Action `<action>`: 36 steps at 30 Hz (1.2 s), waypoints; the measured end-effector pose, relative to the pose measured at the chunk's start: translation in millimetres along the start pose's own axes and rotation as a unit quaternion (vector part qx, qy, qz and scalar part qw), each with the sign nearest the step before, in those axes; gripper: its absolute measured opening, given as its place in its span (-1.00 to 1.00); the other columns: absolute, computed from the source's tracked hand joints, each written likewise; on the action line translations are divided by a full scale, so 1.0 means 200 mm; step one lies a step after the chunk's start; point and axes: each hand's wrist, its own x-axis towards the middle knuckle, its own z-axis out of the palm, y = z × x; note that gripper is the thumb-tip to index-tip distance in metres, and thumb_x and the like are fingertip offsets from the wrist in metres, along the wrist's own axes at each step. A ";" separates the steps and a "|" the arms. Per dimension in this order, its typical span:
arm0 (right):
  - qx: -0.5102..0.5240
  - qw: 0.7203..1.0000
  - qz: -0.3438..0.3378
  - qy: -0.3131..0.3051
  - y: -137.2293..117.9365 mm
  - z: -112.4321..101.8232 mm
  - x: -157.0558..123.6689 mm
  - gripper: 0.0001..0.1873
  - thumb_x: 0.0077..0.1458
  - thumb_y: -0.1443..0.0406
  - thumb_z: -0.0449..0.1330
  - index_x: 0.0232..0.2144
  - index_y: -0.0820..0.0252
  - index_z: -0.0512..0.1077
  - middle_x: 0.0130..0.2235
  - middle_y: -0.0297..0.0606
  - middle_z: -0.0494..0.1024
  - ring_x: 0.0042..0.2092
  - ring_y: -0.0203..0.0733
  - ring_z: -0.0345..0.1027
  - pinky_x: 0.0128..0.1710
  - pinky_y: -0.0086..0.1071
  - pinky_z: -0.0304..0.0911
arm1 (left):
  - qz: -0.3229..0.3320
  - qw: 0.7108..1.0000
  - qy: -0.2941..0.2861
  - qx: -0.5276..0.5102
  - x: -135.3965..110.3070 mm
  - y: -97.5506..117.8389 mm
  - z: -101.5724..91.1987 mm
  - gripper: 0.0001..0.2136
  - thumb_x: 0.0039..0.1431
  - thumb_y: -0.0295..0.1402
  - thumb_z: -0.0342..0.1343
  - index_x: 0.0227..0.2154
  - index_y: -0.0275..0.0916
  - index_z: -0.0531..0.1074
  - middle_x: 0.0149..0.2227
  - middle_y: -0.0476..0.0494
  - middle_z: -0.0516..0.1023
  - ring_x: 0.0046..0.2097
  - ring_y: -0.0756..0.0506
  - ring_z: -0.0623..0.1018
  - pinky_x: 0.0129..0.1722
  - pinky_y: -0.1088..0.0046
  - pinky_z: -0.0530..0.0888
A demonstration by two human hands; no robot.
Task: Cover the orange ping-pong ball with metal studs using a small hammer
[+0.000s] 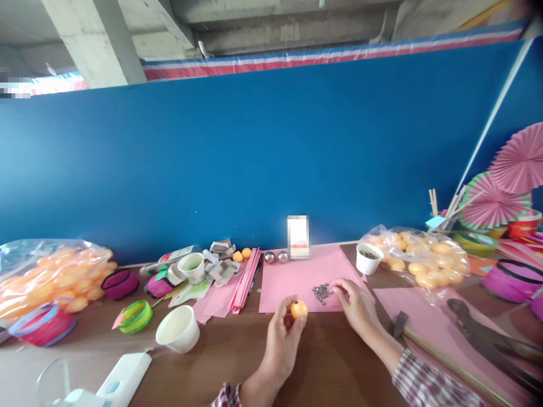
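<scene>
Between the fingers and thumb of my left hand (285, 333) is an orange ping-pong ball (299, 309), held just in front of a pink paper sheet (292, 280). A dark spot shows on the ball's upper left side. My right hand (354, 305) is at the right edge of a small pile of shiny metal pieces (322, 293) on that sheet. Its thumb and fingertips are pinched together; whatever is between them is too small to make out. Two shiny metal balls (282, 257) sit at the sheet's back edge.
On the right are a white cup of small dark pieces (369, 264), a bag of orange balls (441, 263) and a hammer (445, 356). Leftward stand an empty white bowl (178, 329), a green-patterned cup (192, 271), another ball bag (63, 277) and a power strip (124, 381). A blue partition (254, 158) rises behind.
</scene>
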 end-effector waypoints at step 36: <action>0.479 0.846 0.137 -0.192 -0.35 0.03 -0.16 -0.73 -0.04 0.10 0.23 -0.49 0.20 0.39 -0.05 -0.19 0.46 0.05 -0.07 0.25 0.08 -0.25 0.08 | 0.021 0.999 -0.040 -0.016 -0.01 0.03 0.00 -0.63 -0.04 -0.45 0.19 -0.09 -0.26 0.39 -0.06 -0.22 0.51 -0.03 -0.19 0.48 -0.01 0.26 0.42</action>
